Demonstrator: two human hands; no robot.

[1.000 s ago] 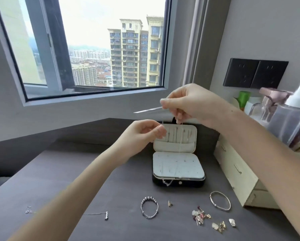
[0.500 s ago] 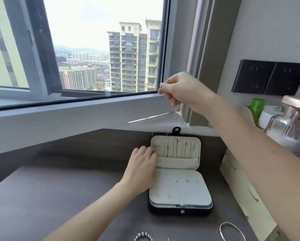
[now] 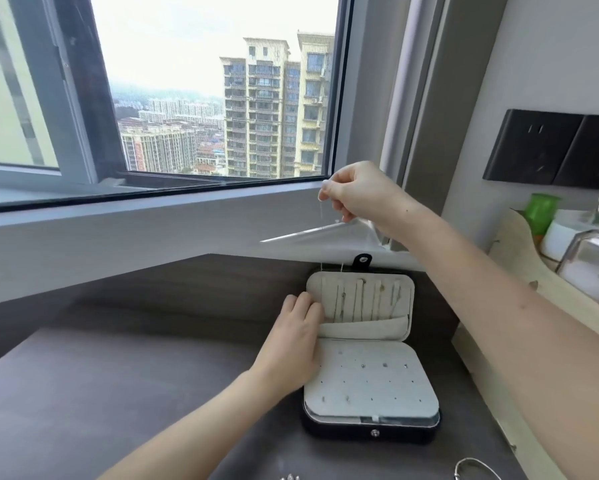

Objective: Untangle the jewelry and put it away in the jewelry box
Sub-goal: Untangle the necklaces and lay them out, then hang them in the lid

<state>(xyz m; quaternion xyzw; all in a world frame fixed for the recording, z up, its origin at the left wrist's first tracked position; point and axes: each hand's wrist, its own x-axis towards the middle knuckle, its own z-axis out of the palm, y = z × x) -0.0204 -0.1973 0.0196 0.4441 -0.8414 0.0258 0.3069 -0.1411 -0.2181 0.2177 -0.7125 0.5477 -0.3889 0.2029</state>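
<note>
We see the jewelry box (image 3: 371,432) lying open: a black shell with cream lining. Its lid (image 3: 405,306) stands upright, with several fine chains hung in slots above a pocket. A cream earring panel (image 3: 371,386) dotted with a few studs covers the base. A thin chain (image 3: 321,216) hangs from our right hand's (image 3: 357,192) pinch down to the lid's top edge. A silver bangle (image 3: 473,467) lies near the box's front right.

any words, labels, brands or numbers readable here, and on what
No text can be read.
Reddish strip on a building outside the window, maybe a sign: too blurred to read.
Jewelry box, sockets, bottles: no lettering shows.
</note>
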